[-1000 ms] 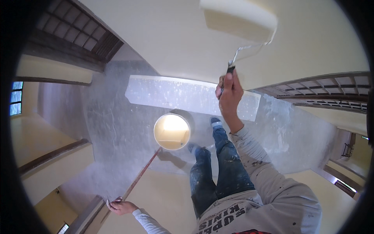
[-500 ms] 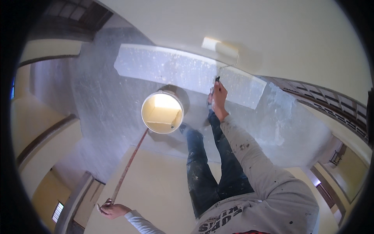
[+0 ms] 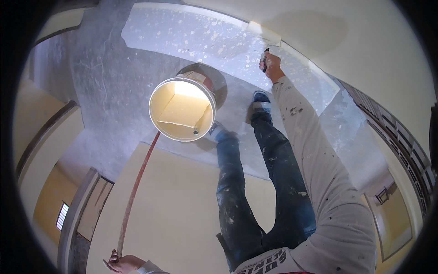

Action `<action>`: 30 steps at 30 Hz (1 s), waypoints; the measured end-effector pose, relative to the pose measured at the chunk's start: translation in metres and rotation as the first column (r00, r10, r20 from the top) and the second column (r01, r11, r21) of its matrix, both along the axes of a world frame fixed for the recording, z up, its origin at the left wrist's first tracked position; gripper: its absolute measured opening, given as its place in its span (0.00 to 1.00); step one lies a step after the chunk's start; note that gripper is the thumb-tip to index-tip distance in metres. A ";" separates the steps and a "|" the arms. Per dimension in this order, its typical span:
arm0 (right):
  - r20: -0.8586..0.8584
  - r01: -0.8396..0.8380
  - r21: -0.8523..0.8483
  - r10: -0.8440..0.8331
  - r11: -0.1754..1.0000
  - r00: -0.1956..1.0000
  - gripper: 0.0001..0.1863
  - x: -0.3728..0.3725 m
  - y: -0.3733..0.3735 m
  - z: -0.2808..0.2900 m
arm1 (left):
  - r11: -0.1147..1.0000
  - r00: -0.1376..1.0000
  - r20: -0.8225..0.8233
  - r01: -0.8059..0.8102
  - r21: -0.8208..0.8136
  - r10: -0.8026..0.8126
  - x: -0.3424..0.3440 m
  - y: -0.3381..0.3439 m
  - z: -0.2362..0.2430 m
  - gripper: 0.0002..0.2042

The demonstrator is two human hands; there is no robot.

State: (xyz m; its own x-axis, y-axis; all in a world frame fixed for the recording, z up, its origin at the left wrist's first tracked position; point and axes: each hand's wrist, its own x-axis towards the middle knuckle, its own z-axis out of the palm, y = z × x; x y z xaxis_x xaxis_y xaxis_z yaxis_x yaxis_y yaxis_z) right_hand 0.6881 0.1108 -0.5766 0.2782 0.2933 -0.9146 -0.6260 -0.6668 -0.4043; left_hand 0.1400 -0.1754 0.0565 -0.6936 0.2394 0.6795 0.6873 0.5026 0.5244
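While the paint-flecked white sleeve point(image 3: 319, 150) stretches away from the body, the right hand point(image 3: 272, 65) has its fingers closed around the dark handle of a cream paint roller point(image 3: 263, 33). That roller lies just beyond the hand, against the cream wall point(image 3: 365, 41) near its foot. Its sleeve runs along the wall line, crosswise to the reaching arm. Nearest of all, at the lower edge, the left hand point(image 3: 122, 263) grips the end of a long reddish wooden pole point(image 3: 135, 192). The pole's long axis runs from that hand up toward the round white paint bucket point(image 3: 182, 109), ending at its rim. Taking the bucket as landmark, the roller lies well beyond it to the right, above the speckled plastic sheet point(image 3: 205, 41) on the grey floor. So the right hand is much the nearer to the roller.
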 end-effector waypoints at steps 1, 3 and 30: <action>-0.014 -0.007 -0.015 0.007 1.000 1.000 0.11 0.001 0.008 -0.006 | 1.000 0.999 -0.040 -0.006 -0.020 0.005 -0.002 -0.003 -0.003 0.13; -0.067 0.010 0.005 -0.010 1.000 0.998 0.13 0.000 0.011 -0.010 | 0.998 0.994 -0.111 -0.021 -0.060 0.014 -0.007 -0.017 0.001 0.12; 0.314 -0.019 0.733 -0.314 0.679 0.896 0.23 -0.110 -0.044 0.589 | 0.975 0.966 0.173 0.171 0.145 -0.195 -0.053 0.006 0.035 0.15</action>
